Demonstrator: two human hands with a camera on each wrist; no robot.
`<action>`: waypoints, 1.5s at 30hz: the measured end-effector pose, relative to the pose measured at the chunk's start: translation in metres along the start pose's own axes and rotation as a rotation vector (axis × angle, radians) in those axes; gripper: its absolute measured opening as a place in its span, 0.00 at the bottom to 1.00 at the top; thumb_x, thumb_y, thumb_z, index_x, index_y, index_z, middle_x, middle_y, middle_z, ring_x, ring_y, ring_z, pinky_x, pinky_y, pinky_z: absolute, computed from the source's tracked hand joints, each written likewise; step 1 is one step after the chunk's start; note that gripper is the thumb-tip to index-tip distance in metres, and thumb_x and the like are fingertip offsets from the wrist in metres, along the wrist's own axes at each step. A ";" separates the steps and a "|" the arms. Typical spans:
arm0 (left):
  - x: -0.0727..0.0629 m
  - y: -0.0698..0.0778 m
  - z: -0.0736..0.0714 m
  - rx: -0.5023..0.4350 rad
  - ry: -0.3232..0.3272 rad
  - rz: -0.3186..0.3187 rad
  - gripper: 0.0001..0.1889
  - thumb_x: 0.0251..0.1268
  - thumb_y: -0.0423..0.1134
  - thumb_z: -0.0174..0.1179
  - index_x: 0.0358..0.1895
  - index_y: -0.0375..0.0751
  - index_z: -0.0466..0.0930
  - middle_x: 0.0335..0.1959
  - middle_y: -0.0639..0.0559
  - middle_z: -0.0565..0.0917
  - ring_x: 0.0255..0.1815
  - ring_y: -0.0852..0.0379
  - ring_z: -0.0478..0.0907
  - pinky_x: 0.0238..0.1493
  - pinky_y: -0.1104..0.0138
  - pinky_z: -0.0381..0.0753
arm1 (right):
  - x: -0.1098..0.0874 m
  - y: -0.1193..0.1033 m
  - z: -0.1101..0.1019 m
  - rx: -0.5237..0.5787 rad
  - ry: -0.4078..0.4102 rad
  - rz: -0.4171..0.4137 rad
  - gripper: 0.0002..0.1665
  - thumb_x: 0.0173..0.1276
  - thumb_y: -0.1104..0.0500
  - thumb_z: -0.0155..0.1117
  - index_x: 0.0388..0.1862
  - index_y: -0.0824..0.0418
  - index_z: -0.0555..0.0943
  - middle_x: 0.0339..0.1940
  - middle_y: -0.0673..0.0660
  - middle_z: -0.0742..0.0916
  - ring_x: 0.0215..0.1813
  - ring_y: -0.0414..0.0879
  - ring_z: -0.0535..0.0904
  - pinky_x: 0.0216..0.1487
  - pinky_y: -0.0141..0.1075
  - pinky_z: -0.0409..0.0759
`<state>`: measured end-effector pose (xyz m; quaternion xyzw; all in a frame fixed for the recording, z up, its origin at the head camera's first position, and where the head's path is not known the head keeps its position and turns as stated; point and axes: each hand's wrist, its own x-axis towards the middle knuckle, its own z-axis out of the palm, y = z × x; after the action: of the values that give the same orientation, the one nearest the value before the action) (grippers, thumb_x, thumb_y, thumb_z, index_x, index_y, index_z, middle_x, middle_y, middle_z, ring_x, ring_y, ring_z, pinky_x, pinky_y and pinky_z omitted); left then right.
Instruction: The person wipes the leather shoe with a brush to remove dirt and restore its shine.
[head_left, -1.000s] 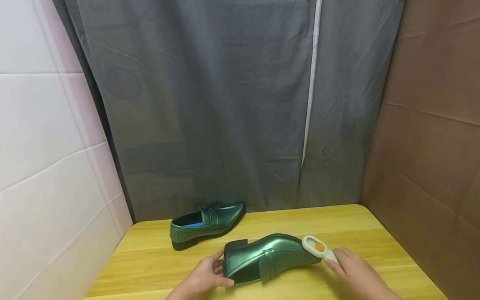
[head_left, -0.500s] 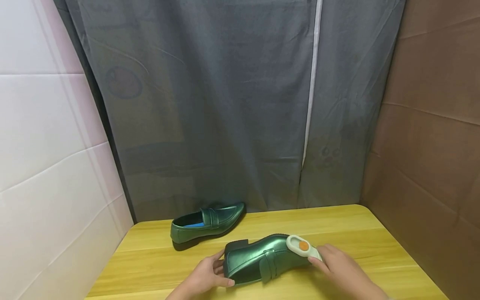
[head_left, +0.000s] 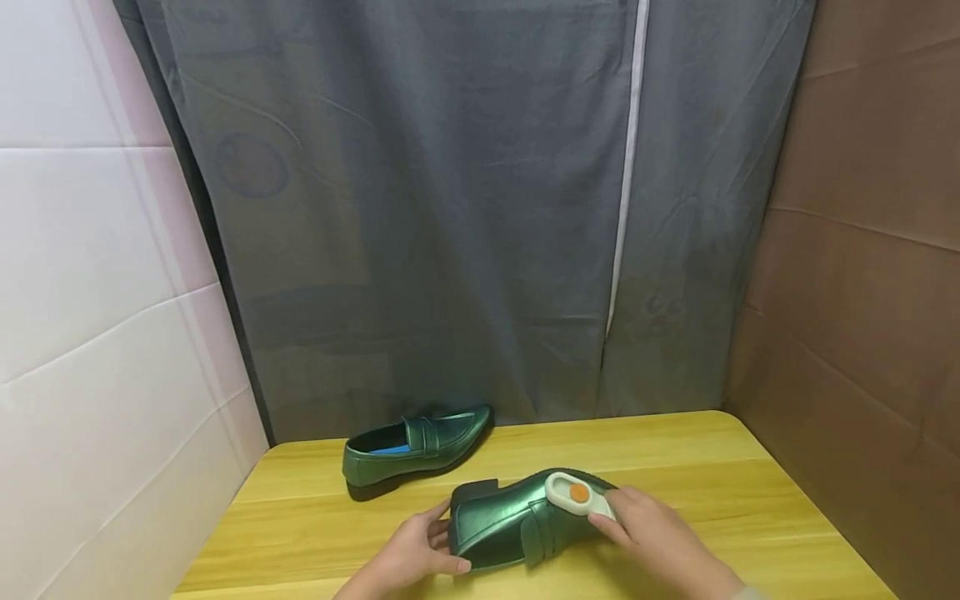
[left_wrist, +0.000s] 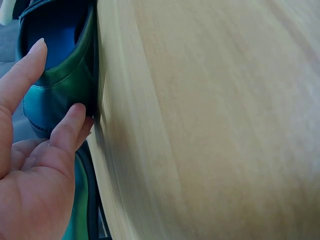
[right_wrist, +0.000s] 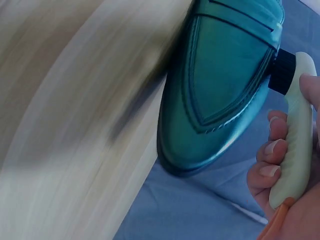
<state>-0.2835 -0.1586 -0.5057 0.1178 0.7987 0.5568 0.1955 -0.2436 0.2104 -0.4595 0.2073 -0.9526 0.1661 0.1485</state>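
A shiny green loafer (head_left: 491,517) lies tipped on its side on the table, its black heel facing away and its opening toward me. My left hand (head_left: 408,550) grips it at the heel end, thumb at the opening's rim and fingers behind the heel. In my right hand (head_left: 652,529) is a shoe brush (head_left: 558,487) with a pale handle and an orange spot on its head. Its dark bristles (right_wrist: 282,72) meet the loafer's side, near the strap. The right fingers (right_wrist: 270,171) curl round the ridged handle. My right hand hides the loafer's toe in the head view.
The matching green loafer (head_left: 450,442) stands upright at the back left of the yellow wood-grain table (head_left: 697,450), its blue insole showing. A grey curtain (head_left: 450,250) hangs behind the table. Pale panels (head_left: 90,333) rise on the left and brown cloth (head_left: 862,292) on the right.
The right hand has drawn the brush leftward along the loafer, from the toe to near the strap. My left hand and both loafers have stayed in place.
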 end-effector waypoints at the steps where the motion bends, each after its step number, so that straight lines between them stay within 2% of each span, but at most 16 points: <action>1: 0.000 0.000 0.000 -0.001 0.001 0.001 0.57 0.50 0.36 0.79 0.77 0.21 0.48 0.69 0.23 0.70 0.69 0.31 0.72 0.60 0.54 0.82 | 0.002 -0.002 0.000 -0.005 0.001 -0.008 0.18 0.75 0.38 0.57 0.35 0.49 0.77 0.29 0.40 0.74 0.30 0.32 0.66 0.30 0.31 0.70; 13: 0.002 -0.002 0.000 0.024 0.011 -0.008 0.58 0.49 0.37 0.80 0.77 0.21 0.49 0.68 0.24 0.71 0.68 0.32 0.73 0.59 0.53 0.82 | 0.018 -0.026 0.007 -0.015 -0.055 -0.090 0.21 0.76 0.36 0.54 0.33 0.51 0.77 0.27 0.41 0.73 0.30 0.33 0.65 0.30 0.32 0.69; 20: 0.001 -0.001 -0.001 0.025 0.018 -0.005 0.58 0.49 0.37 0.80 0.77 0.22 0.48 0.69 0.23 0.70 0.68 0.32 0.73 0.60 0.54 0.82 | 0.025 -0.038 0.010 -0.028 -0.039 -0.140 0.21 0.75 0.37 0.55 0.32 0.50 0.76 0.27 0.40 0.72 0.29 0.33 0.64 0.28 0.31 0.68; 30: 0.002 -0.001 0.000 0.025 0.019 -0.025 0.57 0.49 0.37 0.79 0.77 0.23 0.49 0.69 0.24 0.71 0.69 0.32 0.73 0.60 0.53 0.81 | 0.036 -0.056 0.023 -0.110 -0.052 -0.271 0.21 0.77 0.37 0.54 0.32 0.51 0.77 0.27 0.41 0.77 0.31 0.34 0.72 0.31 0.32 0.76; 38: -0.001 -0.003 0.002 0.006 0.007 0.022 0.56 0.51 0.36 0.78 0.77 0.21 0.48 0.68 0.23 0.71 0.68 0.31 0.73 0.60 0.55 0.82 | 0.042 -0.074 0.029 -0.171 -0.053 -0.318 0.22 0.76 0.37 0.55 0.30 0.52 0.77 0.24 0.42 0.74 0.25 0.34 0.67 0.23 0.30 0.69; 45: -0.002 -0.004 0.002 -0.007 -0.001 0.057 0.56 0.52 0.35 0.78 0.76 0.19 0.46 0.69 0.22 0.69 0.69 0.31 0.72 0.59 0.56 0.82 | 0.048 -0.085 0.033 -0.198 -0.057 -0.333 0.22 0.75 0.38 0.56 0.29 0.52 0.77 0.23 0.42 0.75 0.23 0.34 0.66 0.22 0.29 0.68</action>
<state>-0.2810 -0.1595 -0.5099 0.1401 0.7929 0.5649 0.1806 -0.2550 0.1084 -0.4504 0.3509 -0.9207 0.0387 0.1665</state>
